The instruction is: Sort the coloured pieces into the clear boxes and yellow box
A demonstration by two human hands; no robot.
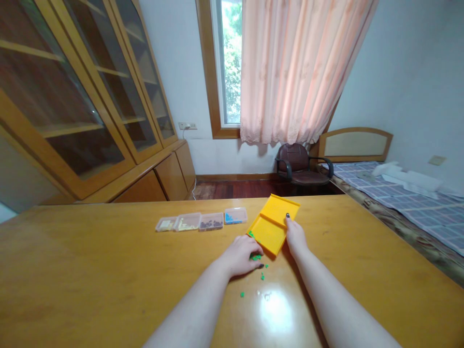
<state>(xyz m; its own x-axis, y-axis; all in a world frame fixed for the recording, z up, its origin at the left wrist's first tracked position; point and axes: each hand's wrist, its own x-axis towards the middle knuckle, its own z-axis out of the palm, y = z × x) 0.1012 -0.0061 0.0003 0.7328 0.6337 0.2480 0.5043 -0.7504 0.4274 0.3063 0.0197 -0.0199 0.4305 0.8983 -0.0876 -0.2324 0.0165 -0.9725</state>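
My right hand (296,238) grips the right side of a yellow two-part tray (270,233), its thumb over the rim. The tray is tilted, and a few green bits lie in its left corner. My left hand (243,256) rests on the table just below that corner, fingers curled around a small heap of green pieces (256,257). Whether the fingertips pinch any of them I cannot tell. Several more loose green pieces (263,277) are scattered on the wood nearer to me, one of them (242,294) apart from the rest.
Clear plastic boxes stand in a row behind my left hand: one with blue pieces (235,216), one with dark pieces (211,222), two with pale pieces (187,222). The wooden table (90,270) ends at a far edge, with an armchair (299,166) and a bed (398,193) beyond.
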